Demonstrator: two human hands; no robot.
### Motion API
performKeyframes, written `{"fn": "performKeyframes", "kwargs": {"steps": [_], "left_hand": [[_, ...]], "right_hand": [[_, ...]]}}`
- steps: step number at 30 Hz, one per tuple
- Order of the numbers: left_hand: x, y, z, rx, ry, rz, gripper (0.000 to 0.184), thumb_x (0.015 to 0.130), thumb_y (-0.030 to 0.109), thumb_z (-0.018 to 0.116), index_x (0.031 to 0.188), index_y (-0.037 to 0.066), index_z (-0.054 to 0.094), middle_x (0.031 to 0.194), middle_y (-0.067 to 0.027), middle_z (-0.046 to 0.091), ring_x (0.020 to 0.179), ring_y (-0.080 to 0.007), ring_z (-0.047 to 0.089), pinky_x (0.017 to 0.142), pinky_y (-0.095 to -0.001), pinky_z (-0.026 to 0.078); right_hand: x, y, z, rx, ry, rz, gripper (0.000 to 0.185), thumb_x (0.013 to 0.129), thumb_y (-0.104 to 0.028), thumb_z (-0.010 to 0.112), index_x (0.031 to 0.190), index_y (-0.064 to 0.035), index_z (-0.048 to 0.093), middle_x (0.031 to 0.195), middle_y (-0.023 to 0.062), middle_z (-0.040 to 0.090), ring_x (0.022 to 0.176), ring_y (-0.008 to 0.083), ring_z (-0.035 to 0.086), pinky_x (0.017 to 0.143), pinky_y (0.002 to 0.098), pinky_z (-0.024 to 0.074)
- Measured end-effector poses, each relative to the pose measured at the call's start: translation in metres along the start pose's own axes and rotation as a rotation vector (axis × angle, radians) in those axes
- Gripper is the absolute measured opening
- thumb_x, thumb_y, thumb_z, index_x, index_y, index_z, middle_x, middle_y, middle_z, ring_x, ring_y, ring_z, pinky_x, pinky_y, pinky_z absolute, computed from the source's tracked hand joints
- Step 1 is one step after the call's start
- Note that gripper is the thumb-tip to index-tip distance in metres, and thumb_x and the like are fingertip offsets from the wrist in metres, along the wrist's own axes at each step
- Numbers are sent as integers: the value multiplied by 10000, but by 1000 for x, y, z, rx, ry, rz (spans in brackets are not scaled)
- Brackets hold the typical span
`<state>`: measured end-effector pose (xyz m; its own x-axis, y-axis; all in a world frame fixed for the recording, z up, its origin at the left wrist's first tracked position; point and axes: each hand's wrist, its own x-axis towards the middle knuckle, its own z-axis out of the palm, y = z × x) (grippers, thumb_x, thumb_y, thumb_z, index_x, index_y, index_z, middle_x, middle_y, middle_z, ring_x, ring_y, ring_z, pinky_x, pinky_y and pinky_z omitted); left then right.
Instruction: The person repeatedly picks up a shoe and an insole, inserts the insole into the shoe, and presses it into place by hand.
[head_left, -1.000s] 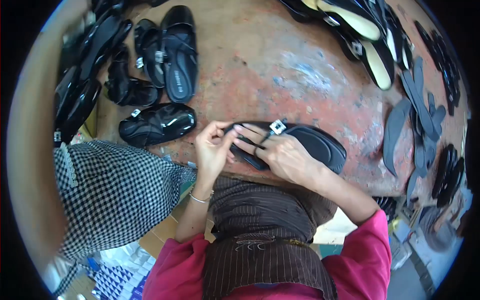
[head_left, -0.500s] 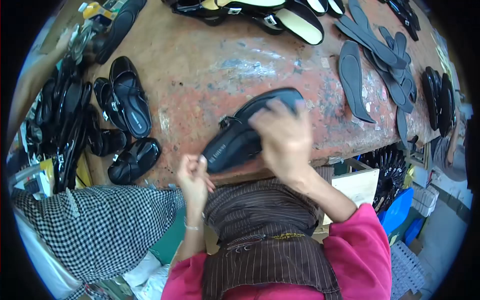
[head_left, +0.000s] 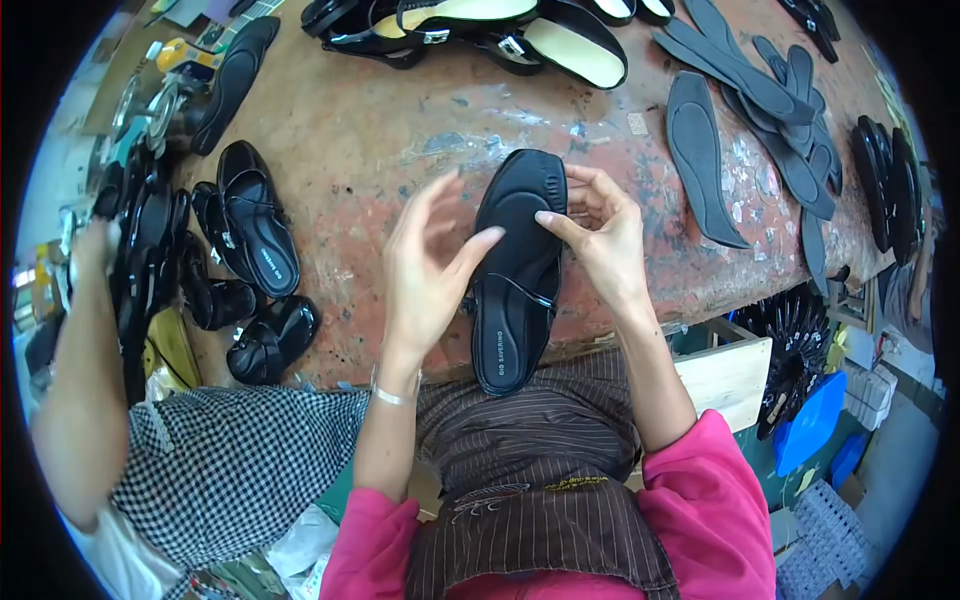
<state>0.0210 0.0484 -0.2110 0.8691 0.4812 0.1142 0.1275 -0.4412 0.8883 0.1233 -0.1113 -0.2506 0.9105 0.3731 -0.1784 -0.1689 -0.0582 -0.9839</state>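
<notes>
A black shoe [head_left: 512, 300] stands lengthwise before me at the table's front edge, heel towards me. Pale lettering marks the insole at its heel, and a thin strap crosses its middle. Its front part is covered by a dark padded insole surface [head_left: 520, 205], wrinkled near the top right. My right hand [head_left: 605, 235] grips the shoe's front right side, thumb on top and fingers partly hidden behind the edge. On the other side my left hand [head_left: 430, 265] is open with fingers spread, its thumb tip at the pad's left edge; whether it touches I cannot tell.
Several loose dark insoles [head_left: 695, 150] lie to the right on the worn table [head_left: 350, 130]. Black shoes [head_left: 255, 220] stand at the left, and more [head_left: 575, 50] lie at the back. A co-worker's blurred arm [head_left: 85, 380] reaches in at far left, beside a checked cloth [head_left: 250, 470].
The shoe has turned from slanting to nearly upright in view. My left hand has left the heel and risen beside the front. My right hand, blurred before, now grips the right side.
</notes>
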Motion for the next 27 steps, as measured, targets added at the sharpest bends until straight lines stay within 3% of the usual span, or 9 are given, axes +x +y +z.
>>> {"fn": "performKeyframes", "kwargs": {"steps": [2, 5, 9, 12, 15, 18, 21, 27], "left_hand": [[25, 0, 24, -257, -57, -53, 528, 819, 72, 825, 1288, -23, 603, 1113, -128, 718, 1023, -215, 695, 907, -326, 558], [48, -11, 40, -372, -291, -158, 424, 861, 7, 769, 1255, -51, 624, 1134, -110, 709, 1010, -162, 682, 906, -297, 555], [58, -19, 37, -588, -351, -462, 238, 861, 12, 775, 1084, -28, 701, 984, -66, 739, 850, -102, 689, 788, -248, 570], [59, -16, 41, -585, -332, -518, 218, 889, 32, 754, 1091, -26, 698, 984, -67, 737, 835, -99, 688, 766, -241, 570], [60, -18, 46, -633, -294, -538, 192, 914, 35, 727, 1086, -49, 710, 958, -73, 741, 805, -91, 687, 720, -236, 571], [62, -19, 45, -667, -316, -576, 180, 943, 42, 691, 1098, -48, 701, 963, -76, 738, 799, -92, 684, 716, -230, 564], [64, -26, 44, -708, -356, -581, 182, 963, 76, 675, 1102, -40, 690, 970, -76, 735, 806, -91, 683, 729, -228, 561], [60, -31, 50, -832, -297, -599, 189, 965, 73, 674, 1123, -29, 687, 967, -62, 733, 818, -95, 681, 746, -232, 558]], "right_hand": [[1, -2, 0, 93, -9, 25, 374, 804, 32, 789, 1166, 19, 696, 890, 62, 754, 727, 63, 649, 661, 225, 520], [5, 0, 0, 182, -15, 82, 253, 827, 16, 778, 1074, 33, 727, 862, 58, 748, 731, 56, 645, 665, 220, 516], [9, 20, 7, 146, 60, 50, 122, 874, -52, 760, 942, 49, 747, 758, 22, 717, 702, 47, 611, 648, 230, 501], [12, 15, 7, 94, 66, 77, 158, 910, -94, 733, 967, 52, 743, 744, 17, 711, 686, 47, 593, 634, 235, 486], [20, 25, 15, 116, 152, 25, 188, 954, -133, 689, 899, 45, 710, 640, 19, 626, 625, 46, 503, 573, 260, 431], [21, 26, 12, -82, 144, 11, 265, 987, -163, 645, 810, 35, 633, 573, 28, 476, 590, 61, 400, 525, 299, 355], [23, 28, 17, -37, 160, -23, 319, 1004, -188, 618, 769, 19, 564, 578, 33, 369, 587, 76, 333, 514, 322, 300], [26, 33, 16, 87, 118, 62, 321, 1016, -219, 616, 796, 13, 601, 598, -16, 423, 601, 55, 362, 527, 288, 310]]}}
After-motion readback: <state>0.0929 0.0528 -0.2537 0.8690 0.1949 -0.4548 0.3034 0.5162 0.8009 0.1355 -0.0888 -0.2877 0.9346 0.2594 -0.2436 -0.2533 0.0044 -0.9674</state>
